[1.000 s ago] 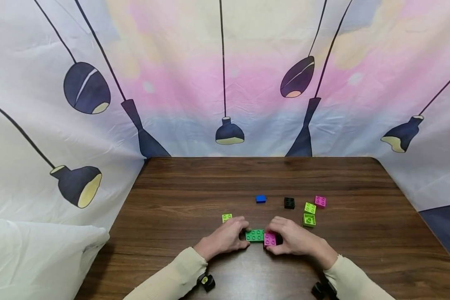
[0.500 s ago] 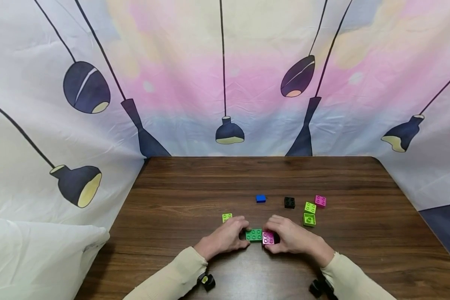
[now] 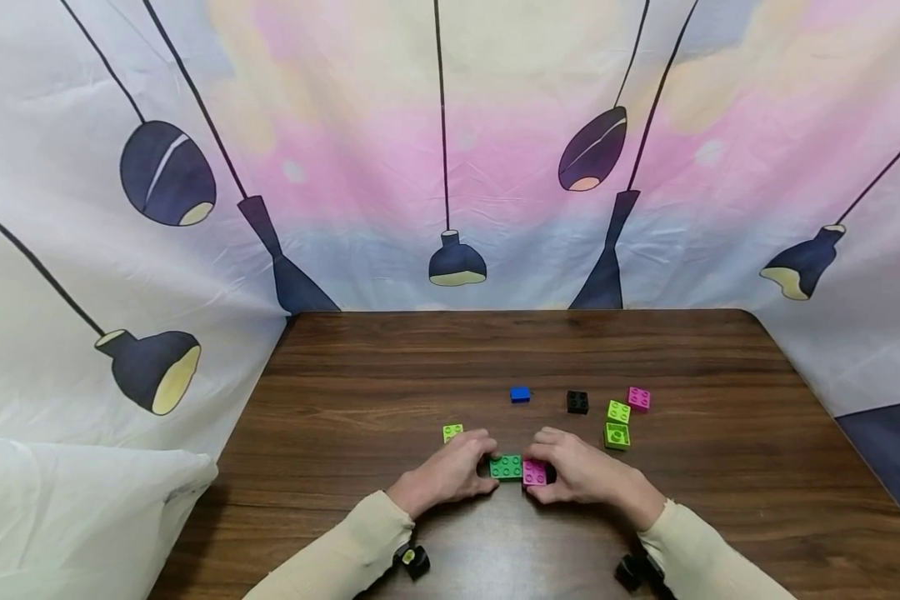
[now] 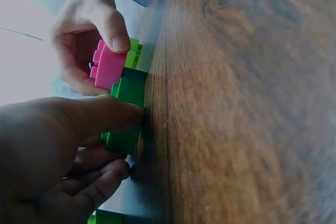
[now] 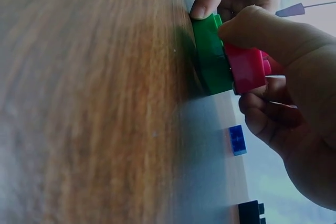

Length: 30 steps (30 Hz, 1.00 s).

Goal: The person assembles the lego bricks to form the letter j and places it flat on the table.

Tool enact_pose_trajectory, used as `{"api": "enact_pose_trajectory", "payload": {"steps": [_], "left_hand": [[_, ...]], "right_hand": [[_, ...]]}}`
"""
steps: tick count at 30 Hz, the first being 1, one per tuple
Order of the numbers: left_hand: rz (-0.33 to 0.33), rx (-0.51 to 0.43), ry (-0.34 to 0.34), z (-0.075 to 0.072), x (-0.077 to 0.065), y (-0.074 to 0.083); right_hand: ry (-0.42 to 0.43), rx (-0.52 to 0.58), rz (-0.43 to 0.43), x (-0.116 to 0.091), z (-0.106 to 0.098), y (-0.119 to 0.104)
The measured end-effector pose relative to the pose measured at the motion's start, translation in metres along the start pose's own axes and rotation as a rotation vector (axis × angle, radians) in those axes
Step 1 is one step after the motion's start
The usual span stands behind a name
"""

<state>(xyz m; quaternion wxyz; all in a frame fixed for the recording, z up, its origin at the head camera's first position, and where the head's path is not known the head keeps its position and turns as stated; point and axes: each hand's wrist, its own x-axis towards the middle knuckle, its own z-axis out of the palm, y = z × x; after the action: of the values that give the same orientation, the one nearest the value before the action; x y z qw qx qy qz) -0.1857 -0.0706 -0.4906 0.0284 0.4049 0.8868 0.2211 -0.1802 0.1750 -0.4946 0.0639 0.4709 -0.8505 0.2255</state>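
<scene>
On the table, my left hand (image 3: 453, 468) pinches the left part of a green toy building brick (image 3: 506, 467) between thumb and fingers. A pink brick (image 3: 534, 472) with studs up is held by my right hand (image 3: 585, 468), thumb on the near side and fingers on the far side. That pink brick (image 4: 111, 65) stands higher than the green brick (image 4: 127, 90) in the left wrist view, over its right end. From the right wrist, the pink brick (image 5: 245, 67) shows right against the green one's studded top. My left fingertips partly hide the green brick.
A lime brick (image 3: 453, 432) lies just beyond my left hand. Farther back are a blue brick (image 3: 520, 394) and a black brick (image 3: 577, 402). Right of them sit another pink brick (image 3: 639, 399), a lime brick (image 3: 618, 412) and an upturned lime brick (image 3: 617, 436).
My right hand has shifted slightly left with the pink brick, which now covers more of the green brick's right end. My left hand keeps its grip in place. The head view has tilted a little.
</scene>
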Motion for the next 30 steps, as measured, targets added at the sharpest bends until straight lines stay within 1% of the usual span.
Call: {"api": "enact_pose_trajectory", "payload": {"steps": [8, 11, 21, 30], "left_hand": [[-0.005, 0.0, -0.011, 0.0, 0.0, 0.0], [0.0, 0.002, -0.01, 0.0, 0.001, -0.001], [0.013, 0.015, -0.003, -0.001, 0.002, -0.002], [-0.003, 0.023, -0.01, 0.0, 0.002, 0.0]], "right_hand": [[0.033, -0.065, -0.032, 0.003, 0.0, -0.004], [0.032, -0.076, -0.032, 0.004, -0.002, -0.005], [-0.028, -0.021, 0.016, 0.004, -0.008, -0.002], [0.004, -0.017, 0.014, 0.004, -0.009, 0.006]]}}
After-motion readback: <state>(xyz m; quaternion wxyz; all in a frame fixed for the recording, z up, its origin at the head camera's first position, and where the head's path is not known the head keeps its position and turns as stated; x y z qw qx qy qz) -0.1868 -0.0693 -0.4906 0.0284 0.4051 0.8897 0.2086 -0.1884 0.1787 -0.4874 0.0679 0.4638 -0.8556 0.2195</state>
